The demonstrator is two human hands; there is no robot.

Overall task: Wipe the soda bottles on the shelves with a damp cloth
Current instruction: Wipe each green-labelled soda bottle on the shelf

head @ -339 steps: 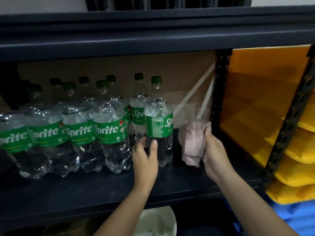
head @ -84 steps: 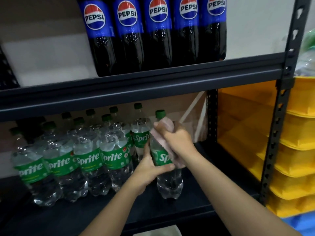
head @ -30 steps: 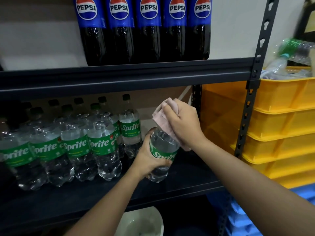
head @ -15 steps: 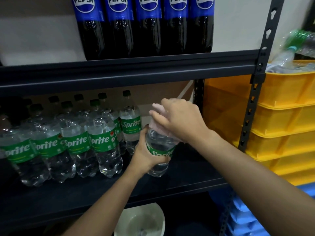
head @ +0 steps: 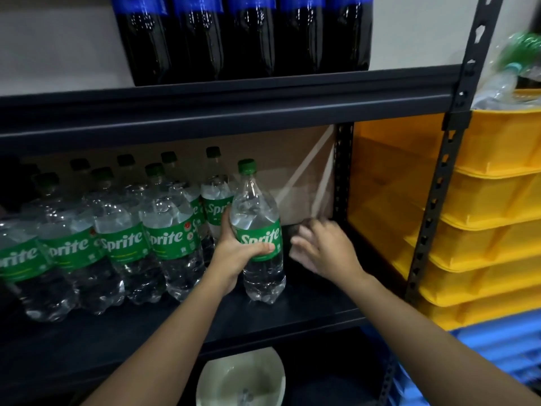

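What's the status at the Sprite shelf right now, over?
Left hand grips Sprite bottle, upright on shelf. Right hand beside it, blurred, cloth barely visible beneath. Nothing blocking.

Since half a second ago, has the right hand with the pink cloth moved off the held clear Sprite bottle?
Yes. The right hand has dropped from the bottle top to its right, toward the black shelf upright.

Cola bottles (head: 243, 36) cropped above; right hand (head: 325, 249) blurred.

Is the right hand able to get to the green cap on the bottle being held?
Probably yes. The right hand sits beside the held Sprite bottle, and the space around its green cap looks free, under the upper shelf.
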